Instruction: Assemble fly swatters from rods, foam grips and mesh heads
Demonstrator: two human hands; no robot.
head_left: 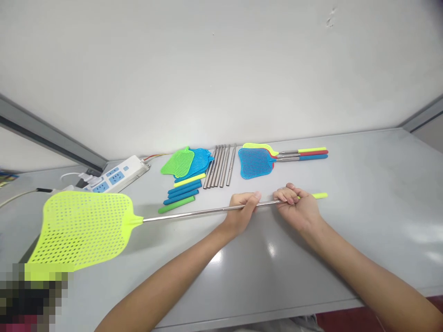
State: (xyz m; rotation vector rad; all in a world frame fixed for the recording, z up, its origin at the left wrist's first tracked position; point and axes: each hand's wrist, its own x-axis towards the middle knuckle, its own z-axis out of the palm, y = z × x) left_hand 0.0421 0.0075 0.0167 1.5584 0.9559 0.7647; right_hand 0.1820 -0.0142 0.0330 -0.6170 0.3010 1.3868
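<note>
A yellow-green fly swatter (86,226) with its thin metal rod drawn out long lies across my view, its perforated head at the left. My left hand (242,210) is closed around the middle of the rod. Further right, my right hand (294,203) grips the swatter near its yellow-green handle, whose end sticks out past the palm. Behind my hands lie several loose metal rods (221,166) side by side. To the right of those rods is a stack of swatters with a blue head (256,162) on top and yellow, red and blue handles.
Left of the rods are a green swatter head (179,162), blue heads (198,161) and several blue, yellow and green sleeves (183,190). A white power strip (121,174) with cables stands at the left. A wall (221,83) closes off the grey table (374,193) behind.
</note>
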